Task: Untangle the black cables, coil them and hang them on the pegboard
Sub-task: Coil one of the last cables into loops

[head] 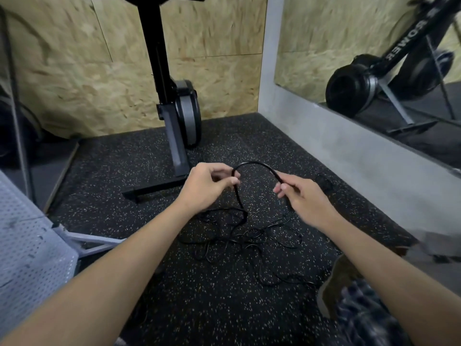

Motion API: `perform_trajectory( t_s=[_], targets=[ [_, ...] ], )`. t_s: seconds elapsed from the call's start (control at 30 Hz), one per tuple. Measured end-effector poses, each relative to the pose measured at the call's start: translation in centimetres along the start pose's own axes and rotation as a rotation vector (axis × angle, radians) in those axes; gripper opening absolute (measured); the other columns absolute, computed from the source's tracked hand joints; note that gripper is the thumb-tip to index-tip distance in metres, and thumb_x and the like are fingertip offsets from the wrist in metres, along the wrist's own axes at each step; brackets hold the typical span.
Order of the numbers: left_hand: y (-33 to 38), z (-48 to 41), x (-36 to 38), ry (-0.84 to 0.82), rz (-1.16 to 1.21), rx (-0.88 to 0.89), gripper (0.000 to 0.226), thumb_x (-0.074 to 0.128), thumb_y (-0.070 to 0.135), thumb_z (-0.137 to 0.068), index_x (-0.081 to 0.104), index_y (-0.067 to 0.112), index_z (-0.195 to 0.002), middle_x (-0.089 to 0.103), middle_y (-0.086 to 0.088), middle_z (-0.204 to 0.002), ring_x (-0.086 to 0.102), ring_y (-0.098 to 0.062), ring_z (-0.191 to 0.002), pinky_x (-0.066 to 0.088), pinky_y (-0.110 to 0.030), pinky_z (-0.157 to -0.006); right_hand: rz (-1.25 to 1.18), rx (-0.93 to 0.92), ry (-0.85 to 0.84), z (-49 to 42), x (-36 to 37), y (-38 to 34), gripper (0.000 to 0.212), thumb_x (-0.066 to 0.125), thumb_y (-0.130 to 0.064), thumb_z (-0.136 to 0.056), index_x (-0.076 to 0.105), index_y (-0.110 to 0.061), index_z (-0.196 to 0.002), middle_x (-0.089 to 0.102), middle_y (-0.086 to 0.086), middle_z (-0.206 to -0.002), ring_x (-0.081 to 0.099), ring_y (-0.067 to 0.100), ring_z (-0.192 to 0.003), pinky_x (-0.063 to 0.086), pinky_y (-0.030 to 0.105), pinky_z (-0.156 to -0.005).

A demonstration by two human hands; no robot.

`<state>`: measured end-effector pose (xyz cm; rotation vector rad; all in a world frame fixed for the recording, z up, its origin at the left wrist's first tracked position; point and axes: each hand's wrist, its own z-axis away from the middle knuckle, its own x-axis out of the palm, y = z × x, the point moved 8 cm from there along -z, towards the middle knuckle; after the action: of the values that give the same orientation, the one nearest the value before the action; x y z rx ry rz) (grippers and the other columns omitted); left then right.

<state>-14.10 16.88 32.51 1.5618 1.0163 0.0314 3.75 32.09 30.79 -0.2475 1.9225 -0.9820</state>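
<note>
Plainly, black cable [252, 163] arches between left hand [209, 187] and right hand [307, 199] (both pinching)

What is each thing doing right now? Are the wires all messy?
left hand, pinches the thick cable.
right hand, grips the thick cable.
thick cable, lifted in an arch between both hands.
thin cables, tangled loose on the floor, uncoiled.
rowing machine, standing upright by the wall.
</note>
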Motion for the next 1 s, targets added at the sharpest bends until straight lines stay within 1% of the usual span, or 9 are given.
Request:
perform_trajectory(
  t_s=[0.07,0.17,0.3,0.37,0.43,0.53,0.77,0.87,1.0],
  targets=[
    [0.7,-0.1,-0.2,0.027,0.134,-0.014,0.009,0.075,0.013,-0.095,0.079,0.015,-0.103,0.081,0.004,-0.09,0.077,-0.016,-0.089,0.059,-0.033,-0.092,-0.032,-0.001,0.014,0.3,0.3,-0.5,0.043,0.048,-0.008,-0.108,0.058,-0.028,-0.145,0.071,-0.009,-0.105,0.067,0.0,-0.093,0.05,0.013,-0.085],
    [1.3,-0.5,0.4,0.047,0.348,-0.052,0.011,0.071,0.006,-0.097,0.077,0.009,-0.105,0.081,-0.006,-0.094,0.077,-0.022,-0.09,0.06,-0.033,-0.087,-0.085,0.007,0.043,0.4,0.5,-1.3,0.047,0.05,-0.008,-0.108,0.055,-0.034,-0.146,0.073,-0.009,-0.105,0.067,-0.002,-0.088,0.046,0.007,-0.074],
    [2.4,-0.8,1.5,0.017,0.522,-0.072,0.012,0.069,0.002,-0.096,0.075,0.005,-0.106,0.08,-0.013,-0.097,0.076,-0.019,-0.088,0.059,-0.026,-0.082,-0.152,-0.001,0.023,0.2,0.7,-1.3,0.05,0.053,-0.009,-0.107,0.053,-0.044,-0.143,0.076,-0.014,-0.109,0.071,0.003,-0.09,0.053,0.021,-0.076],
    [2.6,-0.9,1.6,0.025,0.553,-0.073,0.013,0.069,0.001,-0.096,0.074,0.003,-0.108,0.08,-0.014,-0.098,0.075,-0.019,-0.087,0.06,-0.025,-0.082,-0.162,-0.001,-0.01,0.0,1.0,-1.3,0.051,0.055,-0.011,-0.107,0.051,-0.044,-0.145,0.076,-0.015,-0.111,0.071,0.004,-0.096,0.057,0.029,-0.091],
    [2.5,-1.0,1.5,0.049,0.58,-0.086,0.013,0.069,0.001,-0.096,0.074,0.002,-0.109,0.079,-0.015,-0.098,0.075,-0.019,-0.086,0.06,-0.025,-0.082,-0.213,0.007,-0.074,0.0,1.5,-1.6,0.055,0.058,-0.009,-0.105,0.048,-0.044,-0.147,0.075,-0.015,-0.117,0.069,0.0,-0.105,0.053,0.021,-0.101],
    [2.4,-1.1,1.5,0.055,0.615,-0.108,0.015,0.069,0.0,-0.096,0.073,0.0,-0.11,0.079,-0.016,-0.099,0.075,-0.019,-0.086,0.06,-0.025,-0.083,-0.232,-0.007,-0.098,0.1,2.0,-2.1,0.058,0.062,-0.005,-0.102,0.052,-0.045,-0.142,0.076,-0.011,-0.114,0.068,-0.001,-0.108,0.048,0.01,-0.097],
    [2.8,-1.6,1.1,0.076,0.658,-0.114,0.014,0.069,0.004,-0.096,0.076,0.006,-0.108,0.079,-0.012,-0.095,0.071,-0.016,-0.084,0.058,-0.026,-0.082,-0.199,-0.026,-0.038,-0.2,2.3,-2.1,0.04,0.066,-0.003,-0.098,0.068,-0.021,-0.134,0.072,0.001,-0.107,0.07,0.016,-0.1,0.058,0.038,-0.097],
    [2.7,-1.9,0.6,0.095,0.724,-0.129,0.014,0.066,0.004,-0.099,0.076,0.007,-0.108,0.078,-0.007,-0.091,0.068,-0.012,-0.079,0.057,-0.022,-0.079,-0.205,-0.031,-0.036,-0.3,2.0,-2.3,0.046,0.068,-0.004,-0.098,0.065,-0.025,-0.139,0.076,-0.012,-0.112,0.07,0.004,-0.108,0.055,0.032,-0.102],
    [2.4,-2.1,1.1,0.089,0.825,-0.183,0.015,0.061,0.004,-0.101,0.074,0.005,-0.109,0.076,-0.003,-0.087,0.065,-0.008,-0.074,0.056,-0.018,-0.074,-0.286,-0.024,-0.102,-0.1,2.8,-3.1,0.05,0.066,-0.003,-0.099,0.06,-0.024,-0.144,0.074,-0.013,-0.123,0.066,-0.003,-0.118,0.054,0.022,-0.1]
  ],
)
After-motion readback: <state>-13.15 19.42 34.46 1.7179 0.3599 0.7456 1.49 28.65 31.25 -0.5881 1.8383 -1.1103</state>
